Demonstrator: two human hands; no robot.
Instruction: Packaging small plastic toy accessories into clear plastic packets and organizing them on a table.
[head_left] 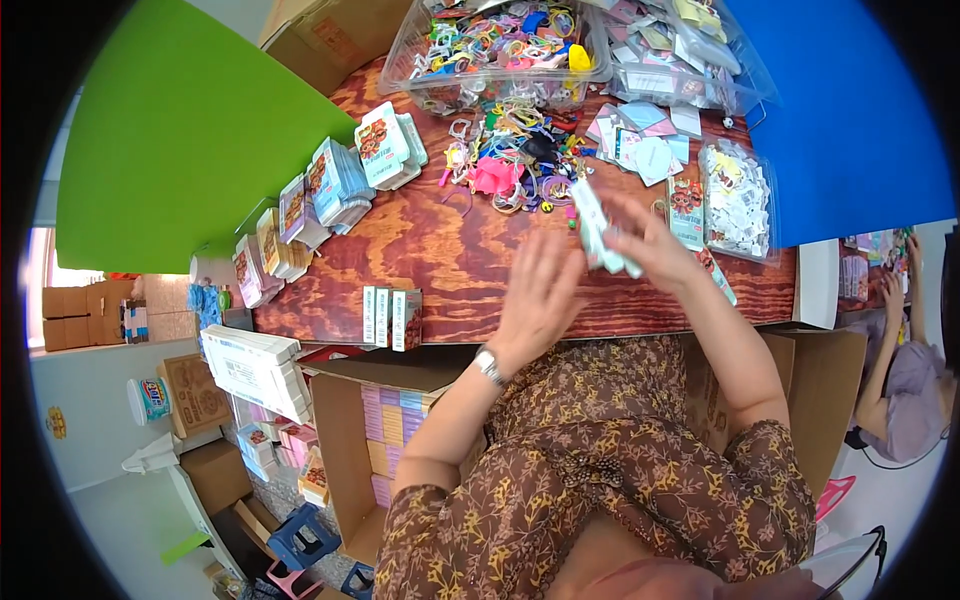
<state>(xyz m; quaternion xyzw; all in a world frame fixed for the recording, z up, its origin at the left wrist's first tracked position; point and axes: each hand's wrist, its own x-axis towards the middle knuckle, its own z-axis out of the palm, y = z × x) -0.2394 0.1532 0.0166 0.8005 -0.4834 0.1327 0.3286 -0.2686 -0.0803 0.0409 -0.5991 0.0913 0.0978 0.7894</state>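
My right hand [655,245] grips a small pale teal-and-white packet [597,225] above the wooden table [440,250]. My left hand [540,295] hovers just beside it with fingers spread, close to the packet's lower end, holding nothing that I can see. A watch sits on my left wrist. Right behind the hands lies a heap of colourful rings and small trinkets [515,155]. Three small upright boxes [392,317] stand at the table's near edge, left of my left hand.
Stacks of printed cards [335,180] line the table's left side. Clear bins of trinkets [495,45] and packets [685,50] stand at the back, a clear tray [738,200] at right. An open carton of boxes [385,440] sits below. Another person [905,370] sits far right.
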